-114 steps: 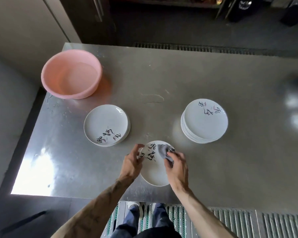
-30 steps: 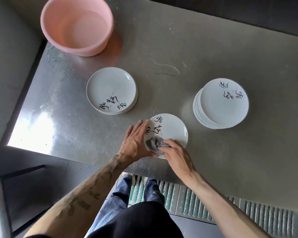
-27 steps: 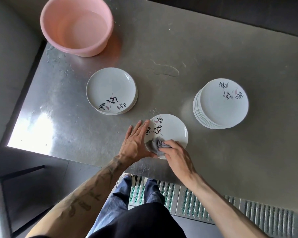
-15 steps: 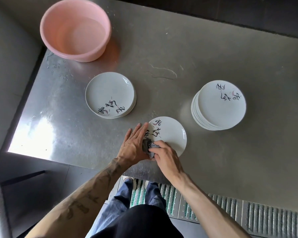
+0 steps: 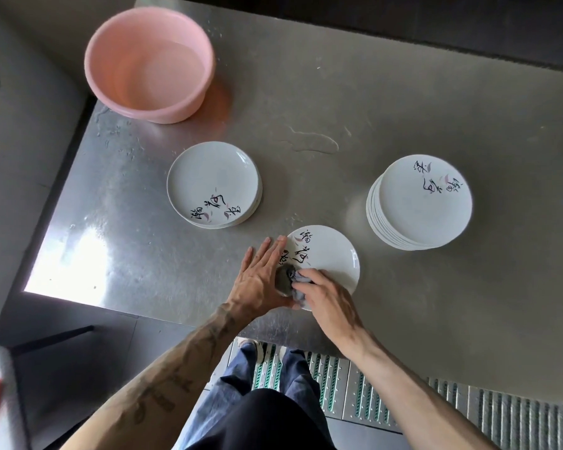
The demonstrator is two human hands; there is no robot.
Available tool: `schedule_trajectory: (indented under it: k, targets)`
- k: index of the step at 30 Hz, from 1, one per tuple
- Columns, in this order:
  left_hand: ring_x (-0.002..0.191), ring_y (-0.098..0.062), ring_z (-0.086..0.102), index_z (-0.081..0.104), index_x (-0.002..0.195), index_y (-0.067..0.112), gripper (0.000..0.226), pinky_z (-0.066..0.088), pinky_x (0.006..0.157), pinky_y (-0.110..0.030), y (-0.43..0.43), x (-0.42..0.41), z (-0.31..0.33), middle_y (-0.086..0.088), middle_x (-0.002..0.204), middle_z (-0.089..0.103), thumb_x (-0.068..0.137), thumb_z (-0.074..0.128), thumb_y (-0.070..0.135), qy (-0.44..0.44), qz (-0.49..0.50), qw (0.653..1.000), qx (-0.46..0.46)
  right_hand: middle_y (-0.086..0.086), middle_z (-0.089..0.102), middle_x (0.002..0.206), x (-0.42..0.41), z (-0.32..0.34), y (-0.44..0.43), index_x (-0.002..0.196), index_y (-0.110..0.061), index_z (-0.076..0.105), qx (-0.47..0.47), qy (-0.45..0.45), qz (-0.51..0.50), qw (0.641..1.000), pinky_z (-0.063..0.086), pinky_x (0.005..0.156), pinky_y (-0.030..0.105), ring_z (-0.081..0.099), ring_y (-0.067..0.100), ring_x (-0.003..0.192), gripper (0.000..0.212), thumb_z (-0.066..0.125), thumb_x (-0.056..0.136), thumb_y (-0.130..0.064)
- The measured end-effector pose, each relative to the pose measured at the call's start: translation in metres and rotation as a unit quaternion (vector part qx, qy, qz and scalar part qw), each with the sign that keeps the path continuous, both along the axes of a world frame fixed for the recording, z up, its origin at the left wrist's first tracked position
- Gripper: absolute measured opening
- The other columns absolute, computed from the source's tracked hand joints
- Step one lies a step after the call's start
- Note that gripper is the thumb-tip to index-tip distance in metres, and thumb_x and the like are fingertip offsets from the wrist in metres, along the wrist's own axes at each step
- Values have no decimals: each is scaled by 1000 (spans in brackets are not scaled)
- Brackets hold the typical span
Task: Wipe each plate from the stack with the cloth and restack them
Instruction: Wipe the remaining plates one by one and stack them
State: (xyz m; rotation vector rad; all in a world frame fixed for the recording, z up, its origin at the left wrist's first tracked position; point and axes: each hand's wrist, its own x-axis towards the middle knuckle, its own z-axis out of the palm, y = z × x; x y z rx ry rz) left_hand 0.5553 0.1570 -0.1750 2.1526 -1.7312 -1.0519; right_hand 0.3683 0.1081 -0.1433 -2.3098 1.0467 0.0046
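Though plate (image 5: 333, 254) near edge (image 5: 143, 312), room beyond.

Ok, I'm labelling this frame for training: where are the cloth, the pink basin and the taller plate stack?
cloth (image 5: 287, 280), head view, on its bunched grey fold.
pink basin (image 5: 111, 66), head view, on its inner left wall.
taller plate stack (image 5: 420, 209), head view, on the top plate's bare middle.

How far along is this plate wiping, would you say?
Probably early. Done: the short stack near the pink basin looks like the wiped plates. In hand: the right hand rubs the grey cloth over a single plate while the left hand steadies it with flat fingers. Left: the taller stack, apparently unwiped.
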Motion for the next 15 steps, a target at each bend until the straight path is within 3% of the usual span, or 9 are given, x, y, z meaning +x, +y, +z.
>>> schedule_trajectory:
  k: [3, 7, 11, 15]
  targets:
    - [157, -10, -9, -3, 165, 23, 151, -12, 127, -36, 0, 0, 2, 13, 170, -1, 54, 89, 69, 4, 5, 1000, -7, 0, 69, 123, 4, -6, -33, 116, -15, 77, -88, -2, 13, 996, 55, 95, 36, 61, 24, 115, 40, 75, 78, -3]
    - [157, -9, -10, -4, 165, 23, 151, -14, 126, -35, 0, 0, 4, 14, 169, -3, 55, 89, 68, 1, 4, 1000, -1, -1, 68, 119, -9, -8, -75, 112, -16, 78, -137, 29, -28, 990, 57, 85, 36, 60, 25, 106, 37, 71, 79, -1]
    - [158, -11, -9, -5, 164, 26, 150, -11, 127, -39, 1, 1, 4, 12, 171, -1, 56, 89, 69, 1, -1, 1000, 1, -2, 67, 116, -34, -10, -61, 105, -17, 78, -139, 35, -48, 988, 58, 81, 36, 61, 24, 102, 32, 70, 78, -1]
    - [158, -11, -8, -5, 165, 25, 150, -10, 128, -40, 0, 1, 4, 11, 172, 1, 55, 89, 68, -1, -2, 1000, 0, -5, 66, 119, -35, -7, -54, 107, -20, 77, -113, 47, -4, 992, 56, 75, 30, 61, 21, 106, 43, 76, 71, 3]
